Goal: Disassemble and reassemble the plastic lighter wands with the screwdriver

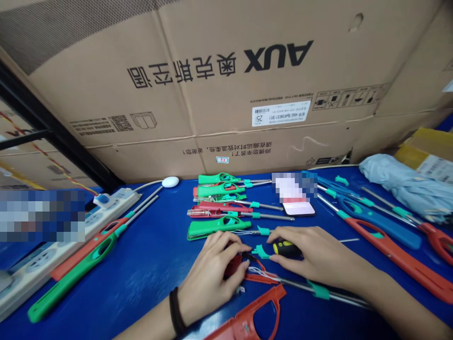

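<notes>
My left hand, with a black band at its wrist, has its fingers curled on the opened red casing of a gas lighter. A small black part shows at its fingertips, and white wires run from the casing to a metal tube. My right hand is closed around a black and yellow screwdriver, whose thin shaft points right. A teal trigger piece lies between the hands, close to the right thumb tip. Nearer me is a loose red casing half.
Behind the hands lie several green and red lighters and a phone. Assembled lighters rest at right, including a red one. A power strip is at left, and a large cardboard box stands behind.
</notes>
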The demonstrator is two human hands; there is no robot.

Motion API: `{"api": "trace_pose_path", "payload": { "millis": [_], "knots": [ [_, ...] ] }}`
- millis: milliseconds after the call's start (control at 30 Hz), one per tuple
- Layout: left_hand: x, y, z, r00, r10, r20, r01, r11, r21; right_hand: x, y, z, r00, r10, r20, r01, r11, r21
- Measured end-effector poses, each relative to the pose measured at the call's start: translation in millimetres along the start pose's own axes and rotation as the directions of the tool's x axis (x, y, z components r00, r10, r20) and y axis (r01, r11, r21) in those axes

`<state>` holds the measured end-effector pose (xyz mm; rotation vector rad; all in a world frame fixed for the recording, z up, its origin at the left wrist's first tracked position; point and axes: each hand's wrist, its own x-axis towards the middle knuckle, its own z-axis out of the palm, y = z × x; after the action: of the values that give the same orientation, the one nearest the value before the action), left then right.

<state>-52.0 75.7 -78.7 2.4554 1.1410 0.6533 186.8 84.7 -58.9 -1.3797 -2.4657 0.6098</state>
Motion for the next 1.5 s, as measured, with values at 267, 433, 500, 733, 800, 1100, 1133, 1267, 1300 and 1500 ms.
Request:
{"api": "trace_pose_path", "payload": {
  "millis": [267, 433, 500, 733, 800, 1100, 1133, 1267, 1300, 1500],
  "knots": [
    [11.4, -1.0, 6.5, 0.999, -0.031, 0.032, 0.030, 0.999, 0.034, -4.4, 21.6, -14.4, 0.996, 0.084, -0.010, -0.085, 0.994, -0.064],
    [12.2, -6.1, 5.7, 0.999, 0.007, 0.050, -0.007, 1.000, -0.004, -6.6, 26.5, -20.7, 0.990, 0.141, -0.008, -0.141, 0.987, -0.076],
    [10.0, -7.9, 5.3, 0.999, 0.011, 0.040, -0.011, 1.000, -0.007, -5.9, 23.3, -19.5, 0.994, 0.096, -0.051, -0.100, 0.993, -0.064],
    [5.5, -13.2, 4.1, 0.999, 0.034, -0.037, -0.034, 0.999, -0.003, 3.7, 1.6, 2.4, 0.994, -0.098, -0.036, 0.097, 0.994, -0.043],
    [6.0, -14.7, 2.5, 0.995, 0.078, -0.055, -0.077, 0.997, 0.013, 5.8, 0.1, 7.7, 0.993, -0.116, -0.029, 0.114, 0.992, -0.058],
    [3.5, -16.5, -2.0, 0.947, 0.255, -0.196, -0.239, 0.966, 0.098, 2.3, 2.9, 7.3, 0.968, -0.208, -0.138, 0.213, 0.977, 0.026],
    [3.7, -16.2, -2.3, 0.937, 0.271, -0.222, -0.252, 0.961, 0.111, 1.9, 3.8, 6.9, 0.965, -0.217, -0.146, 0.224, 0.974, 0.031],
    [4.5, -15.8, -3.3, 0.911, 0.298, -0.285, -0.269, 0.953, 0.139, 2.6, 7.0, 5.2, 0.961, -0.238, -0.144, 0.238, 0.971, -0.016],
    [4.5, -15.9, -3.4, 0.909, 0.297, -0.291, -0.267, 0.954, 0.139, 2.7, 7.1, 4.6, 0.960, -0.238, -0.146, 0.238, 0.971, -0.020],
    [3.3, -15.2, -3.4, 0.898, 0.272, -0.346, -0.243, 0.962, 0.125, 0.2, 0.5, 1.4, 0.962, -0.207, -0.181, 0.218, 0.975, 0.043]
  ]
}}
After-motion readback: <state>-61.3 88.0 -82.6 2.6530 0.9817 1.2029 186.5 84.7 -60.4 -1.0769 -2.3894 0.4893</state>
